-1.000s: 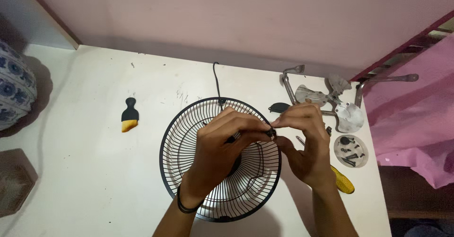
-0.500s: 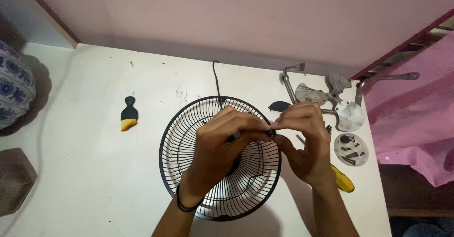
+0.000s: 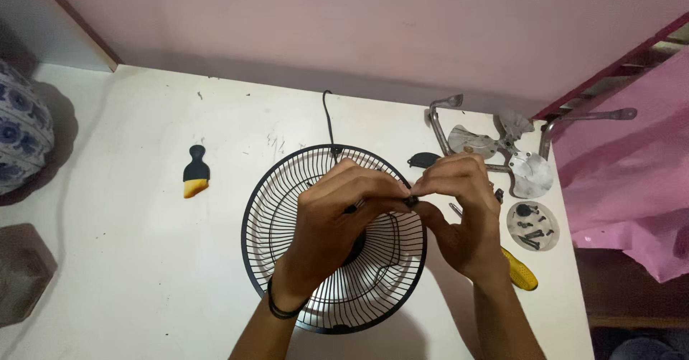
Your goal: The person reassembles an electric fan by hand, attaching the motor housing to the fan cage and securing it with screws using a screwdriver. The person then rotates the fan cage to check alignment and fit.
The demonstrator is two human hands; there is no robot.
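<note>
Left hand point(image 3: 337, 216) and right hand point(image 3: 459, 209) are brought together over the fan guard point(image 3: 287, 259) — fingertips pinched on a small dark fastener point(image 3: 411, 201), possibly a clip — guard laid flat for access.

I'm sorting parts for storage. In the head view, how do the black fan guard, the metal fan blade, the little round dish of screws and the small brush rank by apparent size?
Largest to smallest:
1. black fan guard
2. metal fan blade
3. round dish of screws
4. small brush
The dish and brush look close in size, so that order is unsure.
</note>
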